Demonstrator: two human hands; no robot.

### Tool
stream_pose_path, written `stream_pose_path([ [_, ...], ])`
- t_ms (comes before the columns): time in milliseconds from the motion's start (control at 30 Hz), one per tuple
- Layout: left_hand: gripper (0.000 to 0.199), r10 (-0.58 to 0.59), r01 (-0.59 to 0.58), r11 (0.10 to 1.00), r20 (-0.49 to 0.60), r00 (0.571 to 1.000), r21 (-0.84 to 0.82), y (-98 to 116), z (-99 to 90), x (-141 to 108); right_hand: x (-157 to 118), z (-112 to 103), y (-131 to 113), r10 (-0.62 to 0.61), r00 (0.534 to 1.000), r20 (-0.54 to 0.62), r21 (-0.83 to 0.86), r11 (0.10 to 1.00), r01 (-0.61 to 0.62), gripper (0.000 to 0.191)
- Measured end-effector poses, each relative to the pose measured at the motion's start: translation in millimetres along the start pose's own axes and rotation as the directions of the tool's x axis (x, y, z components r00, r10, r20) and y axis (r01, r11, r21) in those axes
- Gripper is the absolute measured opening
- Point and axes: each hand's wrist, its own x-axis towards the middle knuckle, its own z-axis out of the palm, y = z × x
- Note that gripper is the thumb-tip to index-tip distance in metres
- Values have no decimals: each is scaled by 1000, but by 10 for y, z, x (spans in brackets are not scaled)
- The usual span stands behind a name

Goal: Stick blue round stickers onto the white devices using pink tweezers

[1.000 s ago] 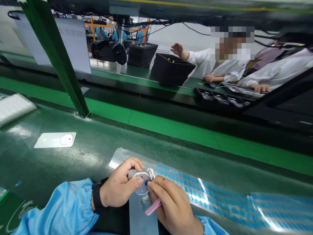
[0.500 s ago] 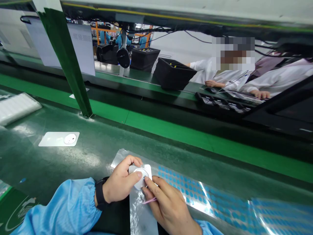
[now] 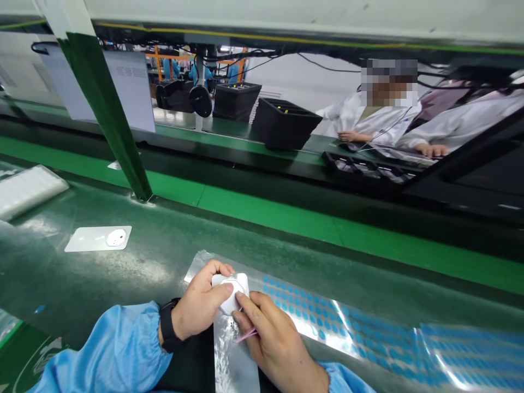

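Observation:
My left hand (image 3: 207, 303) is closed around the upper part of a silver-white phone back cover (image 3: 235, 363), its thumb lying on the round white camera area (image 3: 226, 307). The cover is tilted towards me, and its lower part looks glossy and wrinkled, like film. My right hand (image 3: 272, 338) has its index fingertip pressed on that round area, beside the left thumb. Between its thumb and fingers sits a thin pink tool (image 3: 248, 334), which looks like tweezers; its tip is mostly hidden. Under and beside my hands lies a clear sheet of round blue stickers (image 3: 315, 314).
Another phone back cover (image 3: 88, 239) lies flat on the green bench (image 3: 164, 240). White stacked trays (image 3: 33, 188) are at far left. A green post (image 3: 106, 120) rises at the bench's back. Beyond it stand black bins (image 3: 282, 125) and a co-worker in white (image 3: 380, 120).
The right index fingertip now presses on the round camera area; a small blue spot seen at that fingertip before no longer shows. The left hand keeps its hold. The view has shifted slightly.

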Motion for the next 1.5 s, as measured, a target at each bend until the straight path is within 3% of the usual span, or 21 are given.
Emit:
stream_pose_path([
  [267,24,15,-15,998,4,1000,68,9,-16,6,15,-4,7,22,1000,8,-24,999,-22,24],
  [433,17,129,-137,969,55,990,204,86,0,-28,53,-55,39,36,998,-45,73,997,-32,16],
  [733,9,194,-216,929,103,976,299,109,-11,-69,193,-187,-22,78,996,37,36,996,-80,18],
  [1100,8,227,-287,872,192,955,397,159,8,-120,162,-228,-40,98,992,85,53,993,-103,19],
  [1500,9,131,-179,930,164,978,323,142,24,-112,181,-175,-59,-23,996,80,-115,993,32,26],
])
